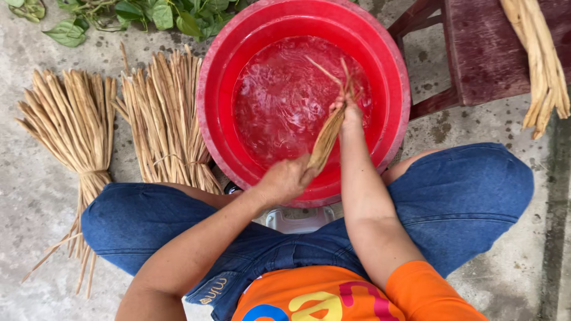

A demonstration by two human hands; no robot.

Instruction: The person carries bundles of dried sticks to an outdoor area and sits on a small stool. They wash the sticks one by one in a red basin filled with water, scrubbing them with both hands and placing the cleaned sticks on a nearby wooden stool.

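**Concrete floor and what rests on it**

A grey, stained concrete floor (35, 190) carries everything. A round red plastic basin (214, 119) of water stands on it. Left of the basin lie two tied bundles of dried straw-coloured stalks (74, 119) (166, 113), side by side. Green leafy stems (148, 12) lie along the top edge. A dark red wooden stool (482, 53) stands at the upper right.

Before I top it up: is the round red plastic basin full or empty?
Partly full: rippling water covers the red plastic basin's bottom, well below its rim.
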